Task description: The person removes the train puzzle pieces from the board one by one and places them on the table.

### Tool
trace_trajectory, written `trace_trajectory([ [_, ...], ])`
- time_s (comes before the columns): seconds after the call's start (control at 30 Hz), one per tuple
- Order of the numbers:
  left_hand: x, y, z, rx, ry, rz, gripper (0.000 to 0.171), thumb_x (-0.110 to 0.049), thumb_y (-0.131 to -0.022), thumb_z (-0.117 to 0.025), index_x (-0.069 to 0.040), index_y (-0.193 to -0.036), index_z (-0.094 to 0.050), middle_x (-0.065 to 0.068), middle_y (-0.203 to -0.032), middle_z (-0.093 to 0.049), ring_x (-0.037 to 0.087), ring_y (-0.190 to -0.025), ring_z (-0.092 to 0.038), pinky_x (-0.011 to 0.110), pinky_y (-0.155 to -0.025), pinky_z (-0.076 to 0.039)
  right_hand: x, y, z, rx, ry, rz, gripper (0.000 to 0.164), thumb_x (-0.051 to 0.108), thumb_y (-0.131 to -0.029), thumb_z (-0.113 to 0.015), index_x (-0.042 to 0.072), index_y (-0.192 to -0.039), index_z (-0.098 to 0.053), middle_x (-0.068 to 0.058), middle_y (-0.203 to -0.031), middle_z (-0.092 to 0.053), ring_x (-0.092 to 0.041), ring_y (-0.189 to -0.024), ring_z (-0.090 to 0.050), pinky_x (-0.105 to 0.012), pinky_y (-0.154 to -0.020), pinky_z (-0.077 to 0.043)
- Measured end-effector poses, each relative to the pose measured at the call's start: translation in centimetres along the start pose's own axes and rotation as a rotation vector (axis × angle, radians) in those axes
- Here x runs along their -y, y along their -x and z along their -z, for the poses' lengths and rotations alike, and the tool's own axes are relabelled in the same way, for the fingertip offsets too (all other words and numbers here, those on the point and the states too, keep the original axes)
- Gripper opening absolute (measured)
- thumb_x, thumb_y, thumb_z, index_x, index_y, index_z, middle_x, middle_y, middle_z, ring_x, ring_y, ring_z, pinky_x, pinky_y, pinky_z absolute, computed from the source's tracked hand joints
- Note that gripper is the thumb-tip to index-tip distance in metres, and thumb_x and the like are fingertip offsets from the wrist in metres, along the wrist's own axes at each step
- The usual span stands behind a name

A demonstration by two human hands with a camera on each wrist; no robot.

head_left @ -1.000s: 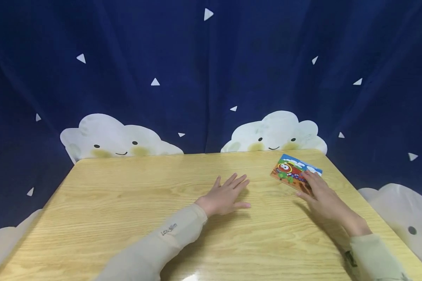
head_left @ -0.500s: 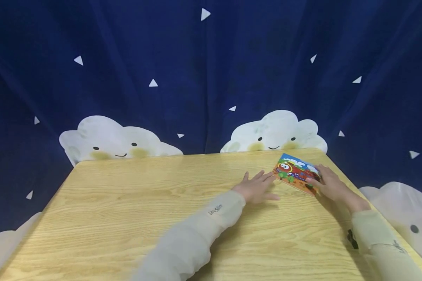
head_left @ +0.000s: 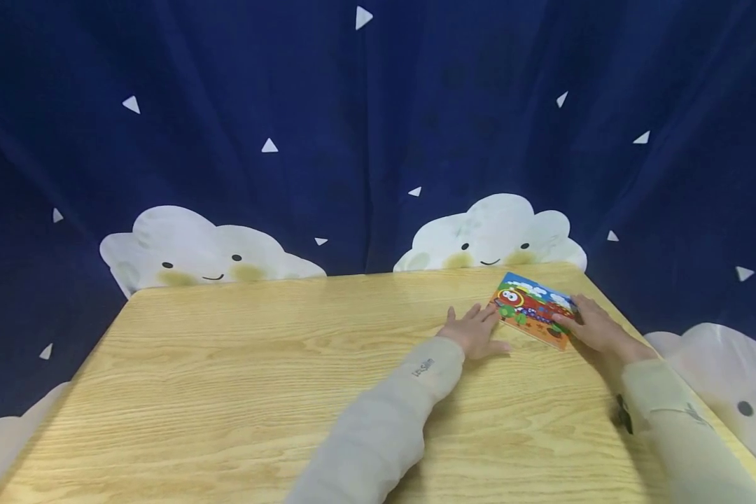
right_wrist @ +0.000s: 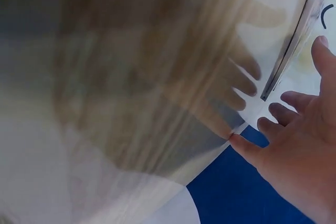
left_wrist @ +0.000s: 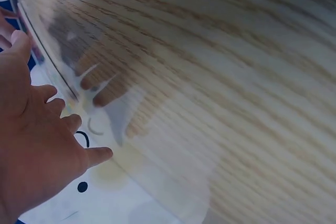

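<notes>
A small flat picture board (head_left: 532, 308) with a red cartoon caterpillar lies at the back right of the wooden table. My left hand (head_left: 474, 334) is at its left edge, fingers spread and fingertips at the board's corner. At the opposite end is my right hand (head_left: 595, 325), its thumb over the board's right part and its fingers along the right edge. In the left wrist view the left hand (left_wrist: 42, 135) has extended fingers beside the board's thin edge (left_wrist: 50, 56). The right wrist view shows the right hand (right_wrist: 299, 135) with spread fingers near the board's end (right_wrist: 291, 45).
The light wooden table (head_left: 258, 378) has a glossy top that mirrors the hands. Behind it hangs a dark blue curtain (head_left: 302, 84) with white triangles and smiling clouds (head_left: 498, 231). The table's right edge runs close beside the right forearm.
My left hand has moved right across the table to the board's left edge. The right hand has shifted from over the board to its right end, and the picture is less covered.
</notes>
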State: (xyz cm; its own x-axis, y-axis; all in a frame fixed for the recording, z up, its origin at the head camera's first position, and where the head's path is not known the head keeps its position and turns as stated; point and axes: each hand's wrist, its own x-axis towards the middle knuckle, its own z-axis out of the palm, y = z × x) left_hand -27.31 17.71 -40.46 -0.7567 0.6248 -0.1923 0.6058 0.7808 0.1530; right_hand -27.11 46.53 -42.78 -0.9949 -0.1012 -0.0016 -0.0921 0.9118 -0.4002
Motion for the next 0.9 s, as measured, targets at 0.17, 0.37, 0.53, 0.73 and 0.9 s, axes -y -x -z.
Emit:
trace_trajectory([
  [0.17, -0.11, -0.27, -0.34, 0.007, -0.037, 0.034, 0.076, -0.070, -0.095, -0.032, -0.031, -0.158, -0.015, -0.015, -0.163, -0.009, 0.009, -0.148, -0.009, 0.049, -0.117, -0.013, -0.13, -0.02, -0.04, 0.039, 0.052, -0.008, 0.079, 0.041, -0.102, -0.049, -0.023, -0.141, -0.023, -0.048, -0.141, -0.023, -0.061, -0.132, -0.019, -0.072, -0.102, -0.020],
  [0.37, -0.27, -0.43, -0.52, -0.001, -0.080, 0.062, 0.075, -0.070, -0.095, -0.030, -0.033, -0.158, -0.014, -0.017, -0.162, -0.008, 0.007, -0.148, -0.008, 0.048, -0.117, -0.014, -0.08, 0.02, 0.11, 0.082, 0.069, -0.051, 0.087, 0.047, -0.102, -0.046, -0.024, -0.142, -0.017, -0.046, -0.146, -0.012, -0.061, -0.136, -0.007, -0.076, -0.102, -0.013],
  [0.53, -0.45, -0.35, -0.51, -0.009, -0.114, 0.065, 0.074, -0.070, -0.095, -0.030, -0.033, -0.158, -0.016, -0.017, -0.162, -0.010, 0.007, -0.148, -0.008, 0.048, -0.117, -0.014, 0.03, 0.09, 0.15, 0.101, 0.078, -0.066, 0.086, 0.047, -0.102, -0.045, -0.023, -0.143, -0.016, -0.044, -0.147, -0.009, -0.060, -0.137, -0.005, -0.077, -0.101, -0.012],
  [0.73, -0.35, -0.58, -0.64, -0.012, -0.126, 0.061, 0.075, -0.071, -0.094, -0.031, -0.034, -0.157, -0.018, -0.017, -0.162, -0.011, 0.006, -0.147, -0.009, 0.049, -0.117, -0.014, 0.21, 0.10, 0.14, 0.115, 0.090, -0.053, 0.085, 0.046, -0.103, -0.044, -0.023, -0.143, -0.016, -0.044, -0.148, -0.009, -0.059, -0.137, -0.005, -0.078, -0.100, -0.013],
  [0.9, -0.12, -0.50, -0.69, -0.014, -0.138, 0.042, 0.076, -0.071, -0.093, -0.033, -0.033, -0.157, -0.019, -0.016, -0.162, -0.011, 0.006, -0.148, -0.009, 0.049, -0.117, -0.013, 0.49, 0.08, 0.08, 0.123, 0.101, -0.044, 0.085, 0.047, -0.103, -0.044, -0.022, -0.144, -0.016, -0.044, -0.148, -0.009, -0.059, -0.137, -0.006, -0.079, -0.099, -0.012],
])
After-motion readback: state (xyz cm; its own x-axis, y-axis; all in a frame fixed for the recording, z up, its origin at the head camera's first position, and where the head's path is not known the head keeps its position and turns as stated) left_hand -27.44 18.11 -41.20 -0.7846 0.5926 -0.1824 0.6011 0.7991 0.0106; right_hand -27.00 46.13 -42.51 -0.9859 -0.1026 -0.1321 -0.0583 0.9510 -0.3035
